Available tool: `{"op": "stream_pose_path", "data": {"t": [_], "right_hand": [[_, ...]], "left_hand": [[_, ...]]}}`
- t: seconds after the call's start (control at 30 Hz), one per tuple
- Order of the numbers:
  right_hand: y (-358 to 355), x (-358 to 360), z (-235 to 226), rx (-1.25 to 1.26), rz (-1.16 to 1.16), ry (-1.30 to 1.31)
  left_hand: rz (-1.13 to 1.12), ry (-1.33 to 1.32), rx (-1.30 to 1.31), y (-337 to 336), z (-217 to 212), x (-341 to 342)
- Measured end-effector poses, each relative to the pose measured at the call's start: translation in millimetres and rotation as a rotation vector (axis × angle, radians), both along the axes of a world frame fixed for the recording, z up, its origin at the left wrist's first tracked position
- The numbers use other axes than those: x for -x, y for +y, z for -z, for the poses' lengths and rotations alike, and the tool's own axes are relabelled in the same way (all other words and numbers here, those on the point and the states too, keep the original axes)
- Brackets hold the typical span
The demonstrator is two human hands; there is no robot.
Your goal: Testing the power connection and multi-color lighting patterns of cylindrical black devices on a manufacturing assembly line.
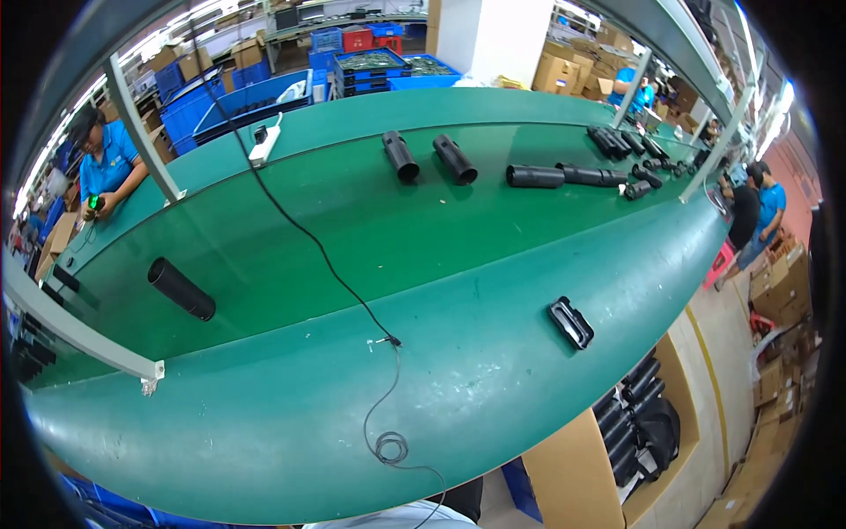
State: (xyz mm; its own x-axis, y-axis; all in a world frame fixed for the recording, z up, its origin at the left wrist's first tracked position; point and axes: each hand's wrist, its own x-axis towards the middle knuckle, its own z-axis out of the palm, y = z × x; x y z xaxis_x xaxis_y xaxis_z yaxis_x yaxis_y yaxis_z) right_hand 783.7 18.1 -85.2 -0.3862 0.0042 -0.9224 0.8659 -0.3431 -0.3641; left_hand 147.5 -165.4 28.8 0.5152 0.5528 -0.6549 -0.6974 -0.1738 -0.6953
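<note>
Neither of my hands shows in the head view; only a bit of light clothing is at the lower edge. On the near ledge of the green worktable [264, 432] lies a small black oblong part [571, 323] with a pale middle. A thin black cable [322, 251] hangs from above and crosses the table. Its plug end meets a thinner grey wire [390, 447], looped near the front edge. One black cylinder [181, 289] lies on the sunken green strip at left. Two more black cylinders, one here [401, 157], the other beside it [455, 160], lie farther back.
More black cylinders [535, 176] and small black parts [636, 189] lie at far right. A white power strip [265, 143] is on the far ledge. An open cardboard box [573, 467] of black cylinders stands lower right. Metal posts [141, 132] frame the table. A person [110, 163] works at far left.
</note>
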Motion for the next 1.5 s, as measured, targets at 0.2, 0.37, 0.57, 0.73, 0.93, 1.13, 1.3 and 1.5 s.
{"op": "stream_pose_path", "data": {"t": [0.2,0.37,0.57,0.73,0.93,1.13,1.3,1.5], "right_hand": [[47.2,33.1,-12.0,0.134,-0.136,0.084],[88.3,62.5,-35.5,0.235,-0.196,0.123],[164.0,95.4,-92.4,0.329,-0.235,0.139],[271.6,149.1,-226.8,0.156,-0.194,0.792],[511.6,224.4,-243.9,-1.97,-0.151,0.337],[678.3,273.0,-166.0,-2.419,-0.426,-0.136],[722.8,270.6,-142.7,-2.239,-0.516,-0.386],[802.4,258.1,-111.4,-2.375,-0.371,-0.793]], "left_hand": [[-0.028,0.567,-0.254,-55.0,67.7,0.5],[0.074,0.513,-0.19,-51.7,101.1,8.8],[0.218,0.419,-0.156,-14.6,153.9,17.9],[0.333,0.338,-0.087,5.6,184.7,12.1],[0.379,0.32,0.015,0.7,198.5,10.4],[0.55,0.517,-0.207,-122.1,249.8,-43.8],[0.699,0.655,-0.302,-205.6,247.6,-200.1],[1.15,1.07,0.536,-150.2,199.0,-256.1]]}}
